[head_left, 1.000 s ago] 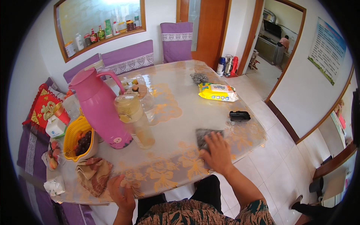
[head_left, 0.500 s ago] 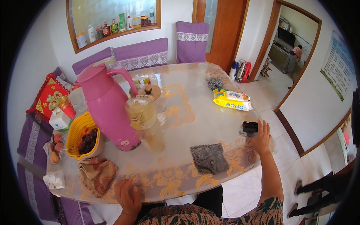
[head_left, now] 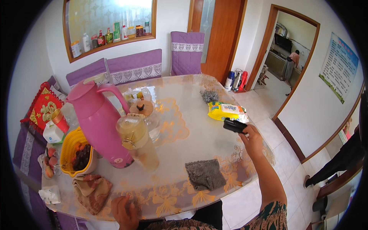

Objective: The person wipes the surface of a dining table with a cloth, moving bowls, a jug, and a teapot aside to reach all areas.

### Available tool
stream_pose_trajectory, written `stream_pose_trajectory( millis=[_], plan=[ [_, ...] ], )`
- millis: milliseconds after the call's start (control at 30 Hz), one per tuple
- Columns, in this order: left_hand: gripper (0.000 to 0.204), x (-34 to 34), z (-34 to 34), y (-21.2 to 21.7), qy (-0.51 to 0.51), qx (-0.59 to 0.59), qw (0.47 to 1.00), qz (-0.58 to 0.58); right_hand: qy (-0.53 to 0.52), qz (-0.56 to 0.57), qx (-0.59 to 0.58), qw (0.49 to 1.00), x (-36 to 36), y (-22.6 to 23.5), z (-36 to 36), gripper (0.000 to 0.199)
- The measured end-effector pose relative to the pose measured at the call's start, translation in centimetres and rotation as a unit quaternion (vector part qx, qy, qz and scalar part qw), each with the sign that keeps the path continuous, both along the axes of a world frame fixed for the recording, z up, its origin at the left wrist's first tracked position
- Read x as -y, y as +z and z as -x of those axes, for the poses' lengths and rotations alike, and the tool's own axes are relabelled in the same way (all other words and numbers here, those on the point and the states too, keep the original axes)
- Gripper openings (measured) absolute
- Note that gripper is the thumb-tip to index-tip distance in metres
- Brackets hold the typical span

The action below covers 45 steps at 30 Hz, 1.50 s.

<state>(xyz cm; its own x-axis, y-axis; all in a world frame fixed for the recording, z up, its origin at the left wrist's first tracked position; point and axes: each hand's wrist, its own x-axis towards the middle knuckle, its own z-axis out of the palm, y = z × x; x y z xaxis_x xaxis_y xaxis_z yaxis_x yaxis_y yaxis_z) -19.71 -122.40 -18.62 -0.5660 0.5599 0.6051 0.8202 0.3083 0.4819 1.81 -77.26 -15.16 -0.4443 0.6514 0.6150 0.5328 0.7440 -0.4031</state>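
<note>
1. A small black device [head_left: 234,125] was held above the worktop [head_left: 184,115] at three o'clock, pinched in the right hand [head_left: 251,138] grip.
2. A grey cloth [head_left: 205,174] lay at five o'clock.
3. The left hand [head_left: 124,212] was pressed flat at six o'clock, fingers spread.

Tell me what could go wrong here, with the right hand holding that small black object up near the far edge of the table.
1. The right hand holds the small black object by one end, above the table's rim; if it slips, it might fall to the tiled floor.
2. Swinging it left could knock the yellow wipes packet.
3. The left hand rests on the near edge, close to the tall glass jar and pink jug; a bump there could tip them.
</note>
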Motion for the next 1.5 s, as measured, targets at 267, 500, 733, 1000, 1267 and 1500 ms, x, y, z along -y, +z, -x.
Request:
stream_pose_trajectory(
  millis=[267,500,733,1000,1267,1500],
  plan=[
    [0.027,0.2,0.5,-0.4,0.008,-0.029,0.999,0.020,-0.105,-0.048,0.039,0.993,-7.5,0.0,7.9,0.023],
    [0.028,-0.1,0.6,-0.1,-0.003,-0.035,0.999,0.017,-0.173,-0.059,0.156,0.971,-8.8,-0.7,8.2,0.039],
    [0.029,-0.3,0.5,0.2,0.000,-0.024,0.999,0.032,0.172,-0.080,0.160,0.969,5.3,-0.1,6.6,0.063],
    [0.028,0.0,0.5,0.0,-0.010,-0.014,1.000,0.017,0.264,-0.020,0.306,0.915,13.4,-2.4,2.8,0.060],
    [0.027,0.0,0.4,-0.1,-0.026,-0.004,1.000,0.007,-0.241,0.089,0.249,0.934,1.8,-3.0,-4.0,0.054],
    [0.023,0.4,0.4,-0.5,-0.015,0.016,0.999,0.022,0.217,0.021,0.186,0.958,17.2,-3.5,4.2,0.053]
  ],
)
